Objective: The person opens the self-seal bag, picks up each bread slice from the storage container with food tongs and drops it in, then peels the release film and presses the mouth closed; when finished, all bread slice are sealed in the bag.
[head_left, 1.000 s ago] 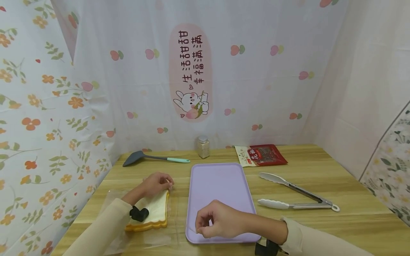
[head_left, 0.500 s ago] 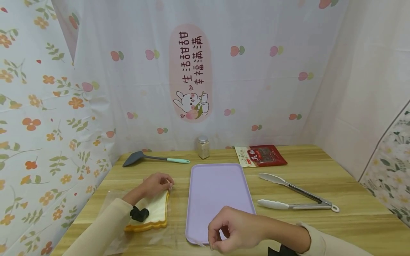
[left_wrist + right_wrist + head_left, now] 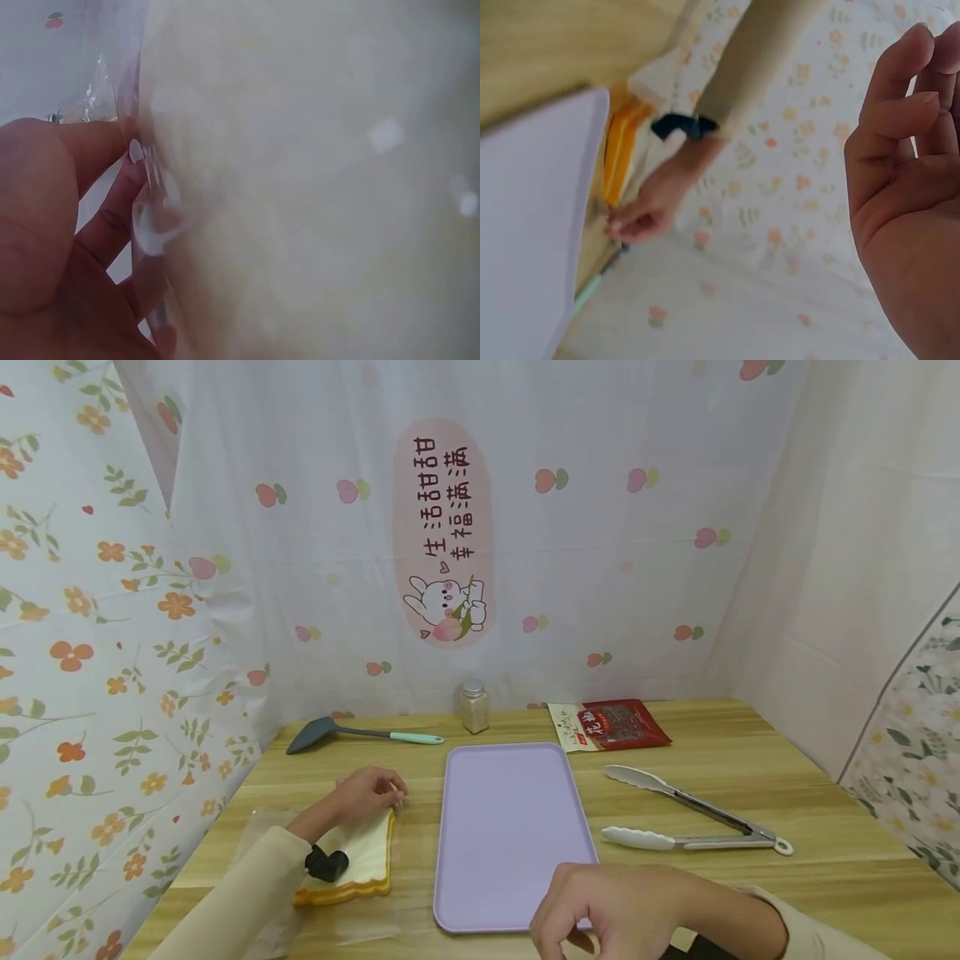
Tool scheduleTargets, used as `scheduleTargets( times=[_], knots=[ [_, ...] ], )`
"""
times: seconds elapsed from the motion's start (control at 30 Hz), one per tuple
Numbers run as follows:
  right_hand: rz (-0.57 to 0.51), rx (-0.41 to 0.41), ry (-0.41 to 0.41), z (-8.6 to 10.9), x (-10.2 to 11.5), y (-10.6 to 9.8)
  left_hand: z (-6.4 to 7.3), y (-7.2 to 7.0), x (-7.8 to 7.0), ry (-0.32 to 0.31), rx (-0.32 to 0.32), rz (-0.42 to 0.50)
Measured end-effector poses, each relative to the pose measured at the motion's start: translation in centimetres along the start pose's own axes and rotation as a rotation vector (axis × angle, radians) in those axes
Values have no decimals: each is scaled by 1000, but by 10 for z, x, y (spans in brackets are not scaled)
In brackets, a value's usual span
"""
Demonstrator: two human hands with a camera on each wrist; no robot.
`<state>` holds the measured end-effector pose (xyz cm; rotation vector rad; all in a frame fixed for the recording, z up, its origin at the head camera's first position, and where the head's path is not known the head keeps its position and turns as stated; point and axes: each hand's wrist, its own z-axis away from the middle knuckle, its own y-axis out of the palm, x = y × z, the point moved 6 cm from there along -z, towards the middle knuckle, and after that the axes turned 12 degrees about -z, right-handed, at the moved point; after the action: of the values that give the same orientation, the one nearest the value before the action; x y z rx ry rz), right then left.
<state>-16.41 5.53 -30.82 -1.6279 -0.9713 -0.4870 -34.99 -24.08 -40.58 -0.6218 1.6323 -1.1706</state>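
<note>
Left hand point(image 3: 363, 793) pinches clear film point(image 3: 154, 236) by bread point(image 3: 369, 858).
Bread lies at tray's point(image 3: 513, 835) nine o'clock; right hand point(image 3: 603, 910) at four, fingers point(image 3: 900, 116) curled, grip unclear.

head cam: forward and down over the yellowish wood-grain tabletop point(image 3: 750, 760) | left wrist: crazy close to the cream bread-shaped slab point(image 3: 300, 180) | right wrist: kinda sideways, facing the left hand point(image 3: 646, 206), shares the lilac rectangular tray point(image 3: 525, 225) with head
</note>
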Motion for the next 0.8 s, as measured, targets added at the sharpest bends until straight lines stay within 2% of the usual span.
scheduleTargets(
  times=[0.17,0.4,0.63,0.8],
  knots=[
    [-25,-69,43,27,11,-22,-1,2,2,26,-3,1],
    [-38,-132,128,82,13,-53,0,2,0,78,15,26],
    [-169,-285,417,129,-21,-84,0,1,0,76,17,10],
    [-124,-334,579,150,-57,-98,-1,2,-3,82,26,21]
  ],
)
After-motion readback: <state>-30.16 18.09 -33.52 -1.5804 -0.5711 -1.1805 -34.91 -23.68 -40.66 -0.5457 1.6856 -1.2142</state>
